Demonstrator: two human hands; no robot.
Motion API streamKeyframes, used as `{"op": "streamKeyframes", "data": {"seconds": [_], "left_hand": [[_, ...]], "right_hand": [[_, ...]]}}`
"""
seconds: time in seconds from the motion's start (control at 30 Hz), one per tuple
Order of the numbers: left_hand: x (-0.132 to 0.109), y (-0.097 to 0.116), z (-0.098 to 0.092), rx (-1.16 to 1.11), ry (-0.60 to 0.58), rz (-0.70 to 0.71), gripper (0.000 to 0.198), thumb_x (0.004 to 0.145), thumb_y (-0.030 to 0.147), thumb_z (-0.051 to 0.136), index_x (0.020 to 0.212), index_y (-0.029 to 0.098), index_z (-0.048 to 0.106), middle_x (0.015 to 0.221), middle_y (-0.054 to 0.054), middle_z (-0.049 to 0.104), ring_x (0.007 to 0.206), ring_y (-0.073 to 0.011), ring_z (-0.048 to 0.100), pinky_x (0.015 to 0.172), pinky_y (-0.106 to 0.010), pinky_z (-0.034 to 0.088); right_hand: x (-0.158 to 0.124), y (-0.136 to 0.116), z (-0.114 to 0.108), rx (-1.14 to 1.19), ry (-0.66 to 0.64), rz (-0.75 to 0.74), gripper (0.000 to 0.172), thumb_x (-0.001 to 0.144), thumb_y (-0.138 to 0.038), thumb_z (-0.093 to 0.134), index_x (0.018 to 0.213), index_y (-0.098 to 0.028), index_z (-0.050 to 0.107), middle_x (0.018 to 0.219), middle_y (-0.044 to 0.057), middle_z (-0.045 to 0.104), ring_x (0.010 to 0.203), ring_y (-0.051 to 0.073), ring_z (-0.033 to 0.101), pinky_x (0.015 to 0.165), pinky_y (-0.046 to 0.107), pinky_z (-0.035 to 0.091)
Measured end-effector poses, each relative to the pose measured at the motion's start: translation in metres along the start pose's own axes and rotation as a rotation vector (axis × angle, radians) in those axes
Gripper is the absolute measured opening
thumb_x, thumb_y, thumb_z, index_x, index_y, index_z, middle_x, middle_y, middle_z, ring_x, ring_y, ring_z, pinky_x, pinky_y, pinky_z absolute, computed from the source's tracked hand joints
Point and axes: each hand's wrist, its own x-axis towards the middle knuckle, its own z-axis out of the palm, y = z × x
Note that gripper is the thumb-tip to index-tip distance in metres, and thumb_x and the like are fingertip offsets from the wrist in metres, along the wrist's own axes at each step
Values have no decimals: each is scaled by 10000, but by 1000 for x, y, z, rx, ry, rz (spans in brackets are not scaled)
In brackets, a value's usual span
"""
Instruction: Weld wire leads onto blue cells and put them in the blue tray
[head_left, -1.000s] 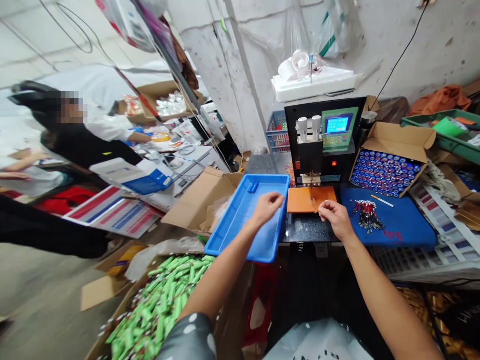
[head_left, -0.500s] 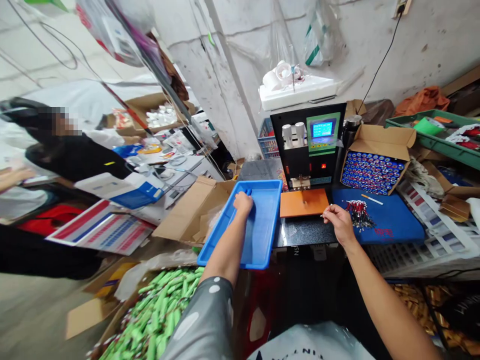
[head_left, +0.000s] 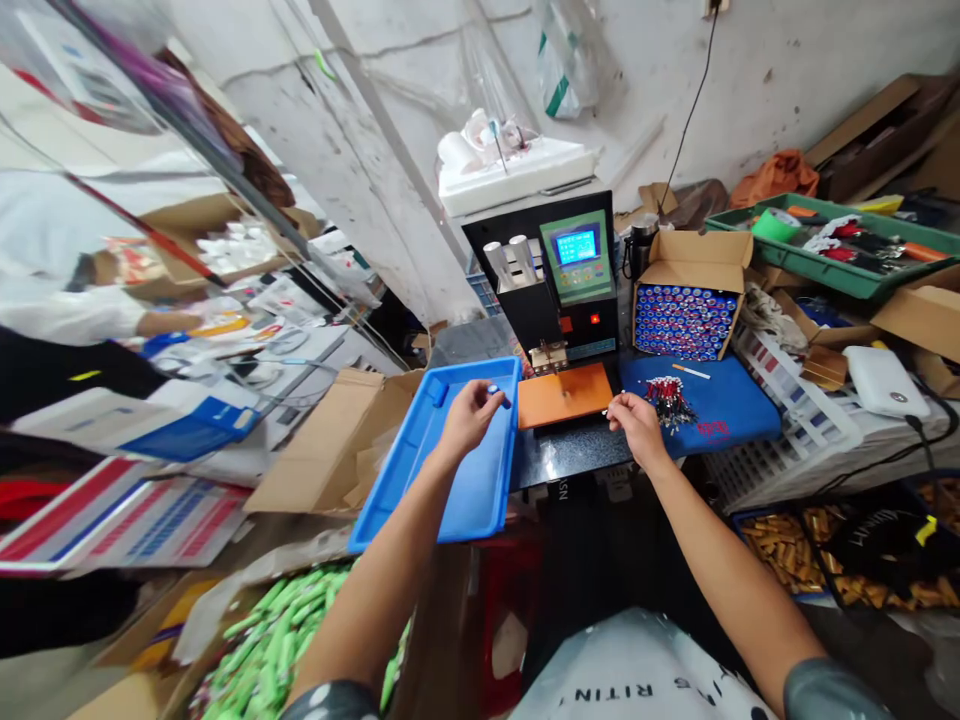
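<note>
My left hand (head_left: 471, 415) is above the right part of the blue tray (head_left: 465, 510), its fingers closed on a small blue cylinder (head_left: 498, 396). Another blue cylinder (head_left: 440, 394) lies at the tray's far left corner. My right hand (head_left: 636, 425) pinches a tiny light-coloured piece (head_left: 606, 411) at the right edge of the orange block (head_left: 566, 394). Behind the block stands a black machine (head_left: 551, 270) with a lit screen. A bunch of red and black wires (head_left: 670, 402) lies on the blue cloth (head_left: 739, 412), right of my right hand.
A cardboard box (head_left: 686, 300) of blue cylinders stands behind the cloth. A green bin (head_left: 847, 262) is at the far right. Green pieces (head_left: 277, 645) fill a box at lower left. At the left edge, a person's arm (head_left: 161, 322) reaches over a cluttered table.
My left hand has lifted from the tray's far end and moved toward the orange block with a blue cylinder. My right hand stays beside the block. The view has turned right.
</note>
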Motion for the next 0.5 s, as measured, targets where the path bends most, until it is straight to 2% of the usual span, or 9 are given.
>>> {"op": "streamKeyframes", "data": {"seconds": [0.07,0.13,0.27,0.37,0.5], "left_hand": [[4,14,25,-155,-106,84,397,844,517,636,994,162,539,842,-80,642,783,-269,627,691,-330,464],[9,19,51,-229,-153,121,385,853,507,639,988,158,548,888,-95,651,840,-281,634,750,-349,471],[21,11,89,-202,-103,155,361,831,481,632,990,160,585,843,-68,643,779,-272,622,719,-354,475],[25,3,102,-236,-77,144,386,793,457,641,1037,160,603,862,-62,649,785,-274,627,711,-356,496],[25,3,106,-300,-69,116,393,744,413,683,1034,157,613,918,-80,668,845,-291,641,760,-375,525]], "right_hand": [[1,-3,2,10,23,17,561,671,-580,584,878,-66,500,784,42,541,605,21,475,560,121,398],[2,-7,1,17,44,29,578,656,-590,585,889,-66,507,784,41,542,607,22,477,548,118,400],[5,-10,-3,-4,84,23,596,664,-607,582,901,-62,524,794,46,557,607,17,476,538,110,398],[10,-10,-2,-2,104,29,606,658,-614,582,905,-63,528,804,48,569,606,18,486,540,111,406],[23,-12,10,49,100,43,603,622,-595,595,905,-67,523,825,52,578,640,36,522,560,124,446]]}}
